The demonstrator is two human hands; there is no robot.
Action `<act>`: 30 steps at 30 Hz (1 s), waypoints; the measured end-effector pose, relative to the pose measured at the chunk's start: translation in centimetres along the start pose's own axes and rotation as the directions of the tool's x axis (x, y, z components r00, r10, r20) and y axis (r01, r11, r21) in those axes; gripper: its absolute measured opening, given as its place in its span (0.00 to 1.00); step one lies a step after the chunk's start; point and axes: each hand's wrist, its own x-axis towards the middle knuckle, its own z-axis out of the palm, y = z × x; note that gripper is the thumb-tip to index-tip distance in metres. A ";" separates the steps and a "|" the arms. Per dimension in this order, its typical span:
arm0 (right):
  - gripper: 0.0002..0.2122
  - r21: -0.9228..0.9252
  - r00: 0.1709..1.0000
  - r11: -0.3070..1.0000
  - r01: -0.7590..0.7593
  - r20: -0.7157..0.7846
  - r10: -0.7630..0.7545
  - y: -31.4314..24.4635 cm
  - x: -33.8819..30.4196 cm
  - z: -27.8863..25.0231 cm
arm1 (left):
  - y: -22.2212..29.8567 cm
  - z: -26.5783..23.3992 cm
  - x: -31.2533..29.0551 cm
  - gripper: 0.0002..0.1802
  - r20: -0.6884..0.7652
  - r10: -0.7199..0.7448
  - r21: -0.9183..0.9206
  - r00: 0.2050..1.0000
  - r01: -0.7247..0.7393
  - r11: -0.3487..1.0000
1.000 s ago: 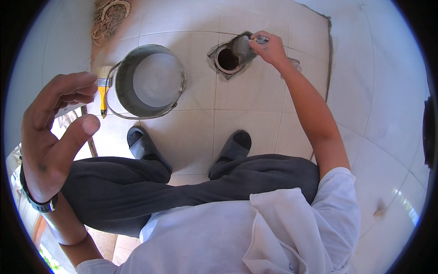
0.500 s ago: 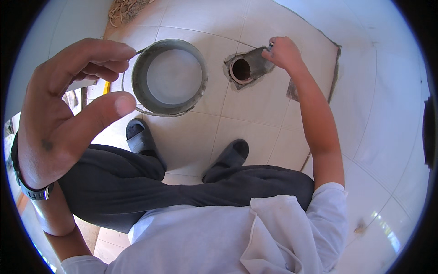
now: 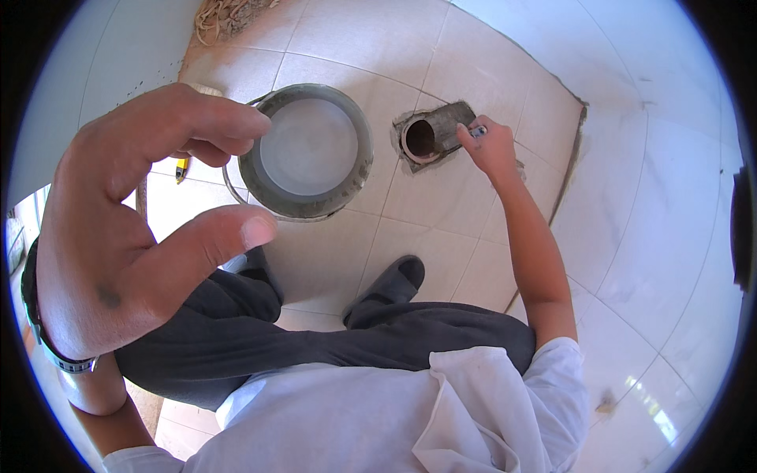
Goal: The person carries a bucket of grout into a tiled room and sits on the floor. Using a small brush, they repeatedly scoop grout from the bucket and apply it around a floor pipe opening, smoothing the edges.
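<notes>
Fingers of the right hand [image 3: 493,146] are wrapped around the handle of a flat tool [image 3: 479,132] in the head view, far and right on the floor, just right of the pipe opening [image 3: 419,140]. The left hand [image 3: 102,236] is raised on the near left, loosely curved with thumb apart, gripping nothing, overlapping the bucket's [image 3: 303,206] left side in view. The step looks like smoothing or scraping the grey patch around the pipe; next probably calls for a low, steady stroke clear of the hole. Tool and patch blend, so contact is hard to tell.
</notes>
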 end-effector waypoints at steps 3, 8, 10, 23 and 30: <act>0.19 -0.045 0.999 0.998 -0.039 0.012 0.039 -0.8 -0.5 -2.1 | -0.3 -0.1 0.1 0.25 0.000 0.033 -0.022 0.999 -0.033 0.999; 0.18 0.123 0.999 0.992 -0.037 0.011 0.036 -3.0 -0.7 -4.1 | 0.0 0.0 0.7 0.24 0.010 0.027 -0.049 1.000 -0.026 0.998; 0.17 0.165 0.997 0.984 -0.062 -0.031 0.068 -3.5 -1.6 -3.3 | 0.2 0.0 1.0 0.24 0.022 0.017 -0.056 1.000 -0.016 0.998; 0.16 0.188 0.992 0.980 -0.066 -0.095 0.085 -3.9 -7.1 -4.1 | 2.0 0.5 1.7 0.26 0.055 -0.007 -0.080 0.998 0.011 0.997; 0.18 0.504 0.955 0.830 -0.238 -0.034 0.294 -2.9 -8.0 -5.4 | 2.2 0.9 1.5 0.25 0.057 -0.020 -0.061 0.998 0.023 0.998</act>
